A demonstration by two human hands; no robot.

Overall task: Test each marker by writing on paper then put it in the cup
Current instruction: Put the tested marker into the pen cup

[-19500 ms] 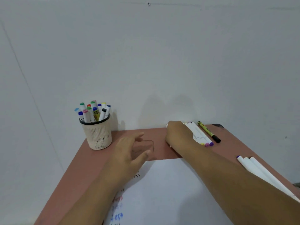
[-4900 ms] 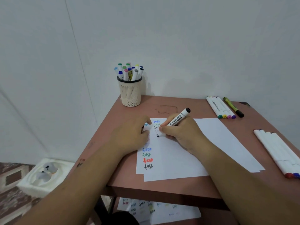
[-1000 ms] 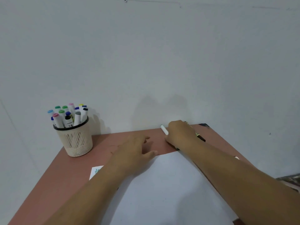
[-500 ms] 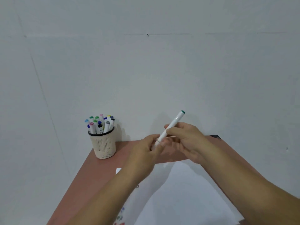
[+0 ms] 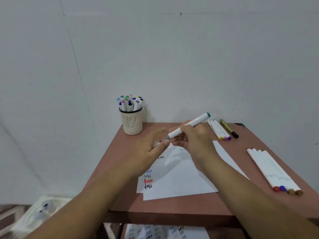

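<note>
R hand [image 5: 195, 140] has the green-capped marker [image 5: 189, 125] pinched around its lower barrel, fingers curled, marker tilted with the green end up and to the right, held above the paper [image 5: 181, 178]. L hand [image 5: 151, 149] is blurred at the marker's lower end; I can't tell whether it's got the cap or is just touching the tip. Vs a sec ago: back then the R hand was over at the far row of markers [image 5: 219, 130] grabbing this one; half a sec ago both hands had it raised, and now it's lower, w/ the paper in view. I reckon that means uncapping is under way and the test scribble comes next, beside the column of earlier marks. Cup [image 5: 132, 121] stands at the table's [image 5: 172, 206] back left, already crowded w/ markers.
</note>
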